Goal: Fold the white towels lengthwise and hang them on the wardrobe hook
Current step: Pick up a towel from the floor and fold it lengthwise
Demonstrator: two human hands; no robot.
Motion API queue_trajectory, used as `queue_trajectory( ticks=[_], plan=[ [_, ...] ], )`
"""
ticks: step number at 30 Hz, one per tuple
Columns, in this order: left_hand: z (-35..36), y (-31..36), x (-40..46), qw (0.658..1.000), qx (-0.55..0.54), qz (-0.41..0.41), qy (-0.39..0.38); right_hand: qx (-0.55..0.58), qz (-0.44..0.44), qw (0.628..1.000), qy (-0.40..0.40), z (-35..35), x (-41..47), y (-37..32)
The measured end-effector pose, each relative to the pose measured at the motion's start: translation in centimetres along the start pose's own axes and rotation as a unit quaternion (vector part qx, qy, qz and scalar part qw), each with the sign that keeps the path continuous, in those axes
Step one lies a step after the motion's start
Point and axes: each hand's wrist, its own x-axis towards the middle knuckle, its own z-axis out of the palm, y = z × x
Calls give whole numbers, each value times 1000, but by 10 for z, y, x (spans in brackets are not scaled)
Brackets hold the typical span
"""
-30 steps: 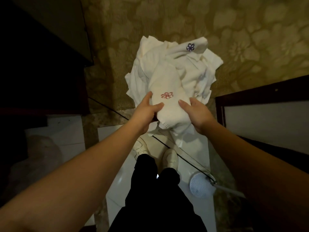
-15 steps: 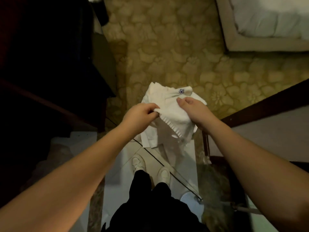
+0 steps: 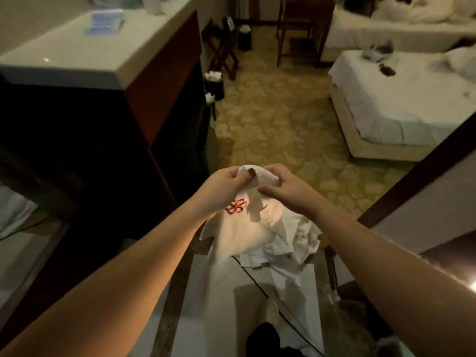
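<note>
A white towel (image 3: pixel 239 228) hangs in the air in front of the person, its top edge bunched between the 2 hands and the rest drooping down below the wrists. A red flower mark (image 3: pixel 235 206) sits on the cloth just under the left hand. More white towels (image 3: pixel 291 243) lie in a crumpled heap lower down, behind and to the right of the hanging one; whether they touch it is hard to tell.

The left hand (image 3: pixel 221 185) grips the top edge with its fingers curled and the thumb pinching the cloth. The right hand (image 3: pixel 286 188) holds the same edge right beside it, fingers bent over the fold, thumb pointing toward the left hand. The 2 hands are nearly touching. Both forearms reach forward, bare, angled inward from the lower corners of the view.

Beyond lie a patterned carpet (image 3: pixel 278 130), a pale counter (image 3: pixel 85 47) on the left and a bed (image 3: pixel 401 104) on the right
</note>
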Motion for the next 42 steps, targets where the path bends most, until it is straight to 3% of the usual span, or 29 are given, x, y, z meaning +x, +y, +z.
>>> queue_trajectory(
  ticks=[6, 11, 14, 16, 18, 21, 26, 32, 42],
  plan=[
    [-33, -1, -105, 999, 35, -3, 36, -97, -110, 984, 96, 77, -80, -58],
    [-60, 2, -199, 994, 52, -39, 85, -172, -137, 964, 146, 124, -140, -101],
    [-78, 7, -251, 988, -4, -66, 142, -213, -148, 952, 161, 136, -169, -121],
    [-91, 9, -286, 988, -29, -54, 145, -204, -154, 959, 122, 145, -188, -134],
    [-99, 11, -323, 985, -15, -74, 156, -153, -182, 971, 32, 161, -212, -152],
    [-99, 10, -381, 981, -12, -73, 181, -126, -235, 962, -52, 191, -251, -177],
    [-80, -1, -496, 965, 147, -51, 212, -157, -266, 948, -79, 225, -322, -193],
    [-65, 2, -627, 933, 72, -112, 335, -150, -295, 939, -91, 246, -411, -223],
    [-58, 0, -826, 850, 241, -205, 421, -138, -379, 906, -127, 270, -519, -309]
  ],
)
